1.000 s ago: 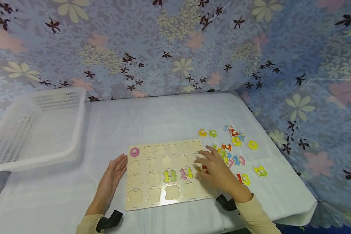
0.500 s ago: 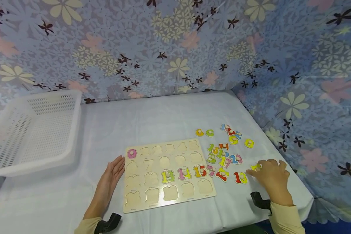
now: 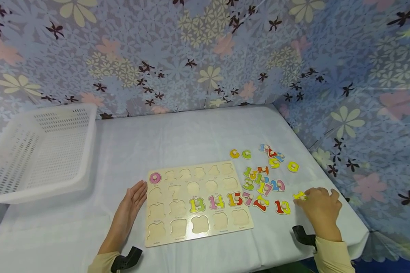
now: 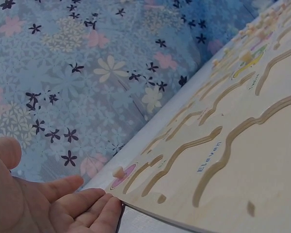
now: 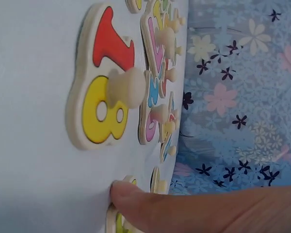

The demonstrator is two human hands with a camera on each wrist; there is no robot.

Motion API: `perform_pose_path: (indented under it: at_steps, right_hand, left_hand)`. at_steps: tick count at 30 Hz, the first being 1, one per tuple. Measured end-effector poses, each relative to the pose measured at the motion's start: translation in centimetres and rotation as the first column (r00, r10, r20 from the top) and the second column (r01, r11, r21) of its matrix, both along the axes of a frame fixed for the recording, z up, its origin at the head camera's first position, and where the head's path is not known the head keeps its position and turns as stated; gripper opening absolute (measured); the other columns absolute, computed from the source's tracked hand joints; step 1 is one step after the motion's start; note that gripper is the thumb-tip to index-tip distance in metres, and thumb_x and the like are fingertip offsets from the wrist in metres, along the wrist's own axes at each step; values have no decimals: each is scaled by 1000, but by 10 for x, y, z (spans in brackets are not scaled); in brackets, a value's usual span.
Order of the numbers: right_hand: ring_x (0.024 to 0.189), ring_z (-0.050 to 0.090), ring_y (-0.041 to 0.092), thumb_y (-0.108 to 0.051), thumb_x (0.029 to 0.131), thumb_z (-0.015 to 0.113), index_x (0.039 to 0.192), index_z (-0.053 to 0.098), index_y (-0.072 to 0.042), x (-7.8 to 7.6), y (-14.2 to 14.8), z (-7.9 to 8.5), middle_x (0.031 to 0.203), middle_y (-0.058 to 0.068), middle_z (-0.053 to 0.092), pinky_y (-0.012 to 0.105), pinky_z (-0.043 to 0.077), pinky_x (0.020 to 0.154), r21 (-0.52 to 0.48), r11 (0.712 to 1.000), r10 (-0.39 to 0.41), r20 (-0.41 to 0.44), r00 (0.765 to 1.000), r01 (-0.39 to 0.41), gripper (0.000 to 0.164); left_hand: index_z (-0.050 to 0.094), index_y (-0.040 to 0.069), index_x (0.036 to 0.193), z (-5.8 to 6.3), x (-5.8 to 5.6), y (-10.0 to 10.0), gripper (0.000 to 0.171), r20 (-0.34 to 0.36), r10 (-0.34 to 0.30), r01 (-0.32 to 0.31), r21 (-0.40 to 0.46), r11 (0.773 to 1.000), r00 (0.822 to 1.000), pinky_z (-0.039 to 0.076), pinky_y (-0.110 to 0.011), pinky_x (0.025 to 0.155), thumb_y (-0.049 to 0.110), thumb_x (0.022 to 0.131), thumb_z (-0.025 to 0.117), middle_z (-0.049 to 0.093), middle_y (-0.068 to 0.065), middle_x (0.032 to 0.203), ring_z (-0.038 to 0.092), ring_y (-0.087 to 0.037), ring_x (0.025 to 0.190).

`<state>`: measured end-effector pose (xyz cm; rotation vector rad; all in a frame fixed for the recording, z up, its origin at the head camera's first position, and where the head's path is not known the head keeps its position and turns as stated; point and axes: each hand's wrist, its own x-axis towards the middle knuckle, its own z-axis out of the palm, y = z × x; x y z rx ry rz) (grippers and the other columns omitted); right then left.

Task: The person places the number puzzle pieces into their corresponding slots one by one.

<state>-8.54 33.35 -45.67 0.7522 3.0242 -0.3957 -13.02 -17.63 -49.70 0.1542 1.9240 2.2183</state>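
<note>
At the far left, a white basket (image 3: 54, 187) is sitting on the table (image 3: 150, 140). To its right, the left hand (image 3: 131, 201) is lying sideways with its fingers extended, the fingertips touching the left edge of the board (image 3: 200, 224). In the board's far-left slot, the pink 0 (image 3: 155, 178) is resting. In the third row from the far edge, 13 (image 3: 197, 205), 14 (image 3: 216, 201) and 15 (image 3: 235, 199) are filling neighbouring slots, left to right. A pink 7 (image 3: 248, 198) is lying at the board's right edge. Farther away, an orange piece (image 3: 234, 153) and a green piece (image 3: 246, 154) are lying side by side. Right of the board, loose pieces are crowding together, with 20 (image 3: 278, 185) lying at their right side. Nearer, 18 (image 3: 282, 207) is lying flat, knob up; a yellow piece (image 3: 292, 167) is lying farther away. At the right, the yellow-green piece (image 3: 299, 195) is lying partly covered by the right hand (image 3: 319, 208). Its thumb is crossing the piece; the other fingertips are hidden, so I cannot tell whether it is pinching the piece.
</note>
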Motion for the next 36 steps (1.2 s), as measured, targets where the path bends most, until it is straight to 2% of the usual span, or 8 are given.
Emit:
perform_pose_path:
  at_steps: [6, 14, 17, 21, 28, 30, 32, 36]
  right_hand:
    - [129, 18, 60, -17, 74, 82, 103, 65, 11, 0, -7, -2, 123, 38, 47, 74, 21, 99, 22, 997, 77, -160, 984, -75, 44]
    - [134, 12, 57, -13, 70, 86, 101, 68, 8, -6, -30, 14, 128, 38, 43, 75, 12, 103, 70, 966, 256, -318, 913, -247, 41]
    - [133, 15, 58, -10, 66, 88, 98, 69, 6, -11, -43, 20, 128, 38, 45, 75, 13, 102, 102, 940, 340, -379, 860, -327, 40]
    - [132, 20, 57, -9, 60, 92, 94, 72, 1, -18, -65, 25, 127, 34, 49, 76, 16, 100, 161, 876, 477, -432, 765, -456, 41]
    - [137, 20, 49, -18, 57, 94, 91, 74, -10, -29, -105, 26, 134, 22, 50, 74, 8, 106, 303, 691, 715, -418, 560, -656, 41]
    - [137, 21, 48, -23, 57, 94, 91, 74, -11, -32, -117, 24, 136, 20, 49, 73, 8, 107, 341, 639, 763, -395, 512, -689, 42]
    - [137, 22, 48, -27, 57, 94, 92, 73, -12, -34, -130, 22, 137, 18, 49, 72, 9, 107, 349, 601, 793, -371, 483, -719, 43]
    - [138, 21, 45, -32, 59, 93, 92, 72, -15, -38, -156, 21, 137, 15, 49, 71, 10, 108, 332, 543, 834, -321, 449, -771, 42]
  left_hand:
    - [13, -1, 153, 0, 0, -1, 67, -5, 11, -11, -9, 1000, 1000, 30, -19, 109, 47, 105, 18, 18, -16, 158, 19, -28, 144]
    - [12, -2, 153, 0, 1, -3, 66, -9, 1, -1, 27, 1000, 1000, 30, -20, 109, 45, 106, 18, 18, -18, 158, 18, -29, 144]
    - [13, -1, 153, -1, 1, -3, 66, -5, -1, 1, 29, 1000, 1000, 30, -20, 110, 45, 106, 18, 18, -17, 158, 18, -28, 144]
    - [13, 0, 153, -1, 0, -3, 65, -11, -3, 3, 21, 1000, 1000, 29, -21, 110, 44, 106, 17, 18, -17, 158, 19, -28, 144]
    - [13, 0, 153, -1, -1, -3, 65, -7, -3, 3, 28, 1000, 1000, 29, -21, 110, 45, 106, 18, 18, -16, 158, 19, -27, 144]
    - [13, 0, 153, -1, -1, -3, 64, -12, -6, 6, 24, 1000, 1000, 29, -21, 110, 44, 106, 18, 18, -16, 158, 19, -28, 144]
    - [14, 0, 153, -2, -1, -4, 65, -12, -5, 5, 26, 1000, 1000, 30, -21, 110, 45, 106, 18, 19, -16, 158, 19, -27, 144]
    - [14, 0, 153, -2, -1, -4, 64, -17, -5, 6, 24, 1000, 1000, 30, -21, 110, 43, 106, 18, 19, -16, 158, 20, -28, 144]
